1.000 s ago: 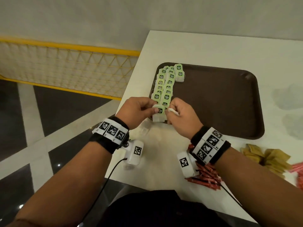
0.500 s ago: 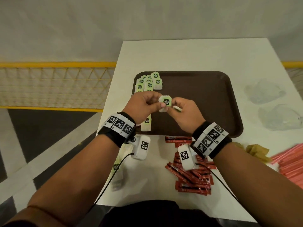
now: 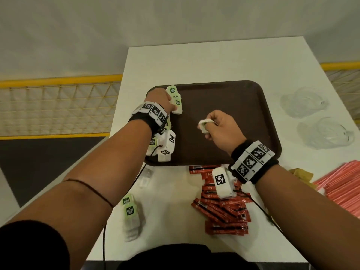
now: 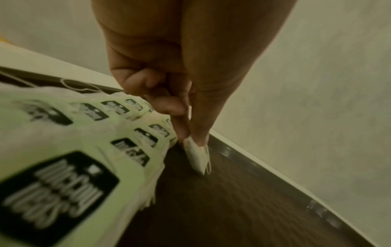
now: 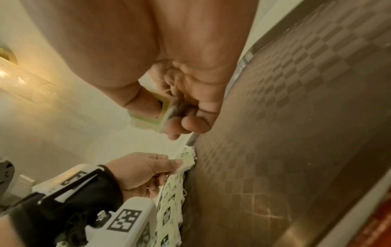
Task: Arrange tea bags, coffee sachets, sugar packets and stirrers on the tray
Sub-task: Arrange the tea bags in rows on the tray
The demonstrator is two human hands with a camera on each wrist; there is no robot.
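Two hands work over the brown tray: left hand pinches a tea bag at frame upper left beside the tea-bag row; right hand grips another tea bag mid-frame.

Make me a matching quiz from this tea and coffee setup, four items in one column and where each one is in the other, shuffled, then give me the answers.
Column one:
1. tea bag in the right hand
2. red coffee sachets
3. row of tea bags
4. loose tea bags

Column two:
A. along the left edge of the brown tray, under the left hand
B. held above the middle of the tray
C. on the white table, near its front left corner
D. heaped on the table just in front of the tray

Pairs: 1-B, 2-D, 3-A, 4-C
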